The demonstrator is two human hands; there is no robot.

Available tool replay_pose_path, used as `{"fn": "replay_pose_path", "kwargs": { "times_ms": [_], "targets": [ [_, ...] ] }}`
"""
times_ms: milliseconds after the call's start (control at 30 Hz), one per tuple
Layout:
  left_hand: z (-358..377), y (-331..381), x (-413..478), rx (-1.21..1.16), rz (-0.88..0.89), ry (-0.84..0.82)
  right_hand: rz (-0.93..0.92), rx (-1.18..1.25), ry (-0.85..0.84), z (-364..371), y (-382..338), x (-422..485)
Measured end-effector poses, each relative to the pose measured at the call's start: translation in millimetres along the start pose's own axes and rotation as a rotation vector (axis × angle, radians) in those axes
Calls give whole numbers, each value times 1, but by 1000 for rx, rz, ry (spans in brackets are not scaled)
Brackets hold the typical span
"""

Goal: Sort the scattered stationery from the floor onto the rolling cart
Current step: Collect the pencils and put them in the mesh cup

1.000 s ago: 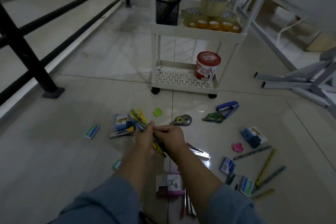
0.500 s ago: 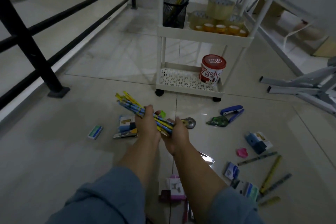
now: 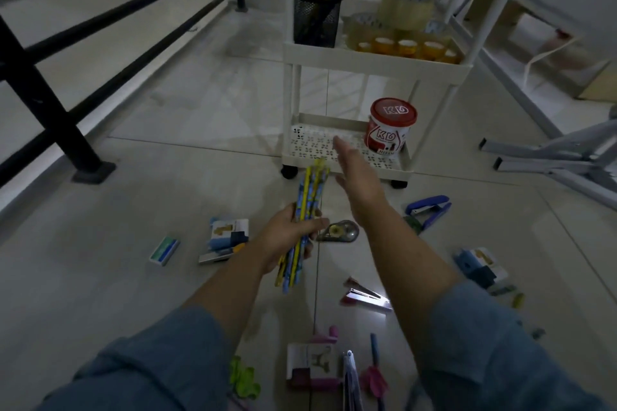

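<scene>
Left hand point(image 3: 287, 238) grips a bundle of blue and yellow pencils point(image 3: 312, 197) round its middle. The tips point to 12 o'clock, toward the rolling cart point(image 3: 374, 60). Right hand point(image 3: 359, 183) is apart from the left, at its 2 o'clock. Its fingers are straight, it holds nothing, and it reaches over the front edge of the cart's bottom shelf.

On the bottom shelf, at 1 o'clock from the right hand, stands a red-and-white tub point(image 3: 390, 127). The lid reads "KO" in white outline letters, and the same mark is on the side. The small print beneath cannot be read.

On the shelf above stand a black mesh pen cup point(image 3: 315, 17) with pencils in it and stacked rolls of clear tape point(image 3: 405, 5).

On the floor:
- A correction-tape dispenser point(image 3: 340, 230) lies just beside the left hand at 3 o'clock.
- A blue stapler point(image 3: 429, 205) lies at 3 o'clock from the right hand.
- A printed box point(image 3: 230, 232) and a small green box point(image 3: 164, 250) lie at 9 o'clock from the left hand. Their print is too small to read.
</scene>
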State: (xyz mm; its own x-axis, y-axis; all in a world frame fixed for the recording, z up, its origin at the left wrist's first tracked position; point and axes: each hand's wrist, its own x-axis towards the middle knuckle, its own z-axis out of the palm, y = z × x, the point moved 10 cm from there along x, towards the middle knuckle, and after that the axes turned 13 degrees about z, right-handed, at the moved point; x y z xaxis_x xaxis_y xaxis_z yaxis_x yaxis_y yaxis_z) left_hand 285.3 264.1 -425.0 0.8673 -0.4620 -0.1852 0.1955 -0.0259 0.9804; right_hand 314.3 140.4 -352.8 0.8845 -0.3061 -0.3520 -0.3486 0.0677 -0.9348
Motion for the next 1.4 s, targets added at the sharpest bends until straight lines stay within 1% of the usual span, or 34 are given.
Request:
{"fn": "replay_pose_path", "kwargs": {
  "times_ms": [67, 100, 167, 200, 267, 333, 433, 533, 600, 633, 700, 833, 900, 967, 1033, 1100, 1200, 1267, 1400],
  "targets": [
    [15, -1, 3, 48, -17, -111, -12, -53, -14, -7, -10, 13],
    [20, -1, 5, 56, -21, -140, -9, -144, -60, -3, -10, 16],
    [25, -3, 11, 67, -31, -154, 11, -408, -196, 15, 3, 18],
    [27, -4, 15, 69, -37, -157, 13, -469, -236, 19, 12, 22],
    [28, -5, 24, 72, -56, -159, 42, -429, -257, 18, 19, 34],
    [28, 3, 26, 81, -83, -160, 95, -374, -243, 14, 15, 40],
    [35, 37, 19, 39, -90, -147, 174, -243, -246, 17, -9, 29],
    [35, 90, 5, -66, -89, -58, 196, -209, -263, 28, -55, 5],
    [30, 130, -6, -83, -85, -13, 211, -179, -245, 32, -90, -9],
    [24, 150, -11, -91, -90, 18, 232, -126, -223, 31, -108, -16],
    [3, 189, -19, -126, -115, 133, 304, 39, -161, 25, -142, -30],
    [-46, 268, -30, -284, -156, 408, 392, 324, -1, 8, -202, -64],
    [-66, 301, -33, -346, -163, 516, 418, 407, 66, 2, -225, -79],
    [-79, 324, -31, -429, -160, 597, 424, 420, 151, -6, -243, -87],
    [-85, 337, -23, -529, -143, 646, 395, 330, 247, -14, -255, -86],
    [-88, 342, -14, -599, -123, 691, 338, 165, 308, -20, -263, -81],
    [-87, 348, -2, -648, -86, 745, 248, -47, 313, -23, -272, -74],
    [-89, 346, 5, -673, -93, 790, 208, -192, 314, -26, -275, -70],
    [-97, 332, 23, -745, -50, 899, 148, -317, 323, -28, -259, -53]
  ]
}}
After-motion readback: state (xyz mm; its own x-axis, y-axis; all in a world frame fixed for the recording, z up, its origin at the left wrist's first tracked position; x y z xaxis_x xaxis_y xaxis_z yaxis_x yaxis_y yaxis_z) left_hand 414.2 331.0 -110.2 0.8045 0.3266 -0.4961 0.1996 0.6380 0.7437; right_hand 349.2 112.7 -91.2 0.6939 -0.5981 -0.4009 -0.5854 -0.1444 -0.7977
